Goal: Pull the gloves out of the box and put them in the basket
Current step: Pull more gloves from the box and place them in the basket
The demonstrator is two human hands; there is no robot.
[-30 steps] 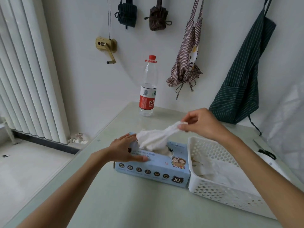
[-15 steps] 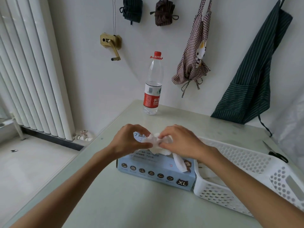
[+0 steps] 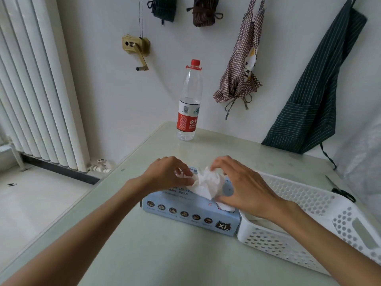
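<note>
A light blue glove box (image 3: 189, 213) marked XL lies on the table in front of me. A crumpled white glove (image 3: 207, 182) sticks out of its top opening. My left hand (image 3: 167, 174) pinches the glove's left edge on top of the box. My right hand (image 3: 239, 186) has its fingers curled round the glove from the right, over the opening. A white perforated basket (image 3: 305, 205) stands touching the box's right end; my right forearm hides most of its inside.
A water bottle (image 3: 188, 104) with a red cap stands at the table's far edge by the wall. Black scissors (image 3: 340, 189) lie beyond the basket at the right. Aprons (image 3: 309, 96) hang on the wall. A white radiator (image 3: 37, 83) stands at the left.
A second ago my right hand held a glove stretched up toward the basket. Both hands are now down together on the box top, holding a bunched glove at the opening.
</note>
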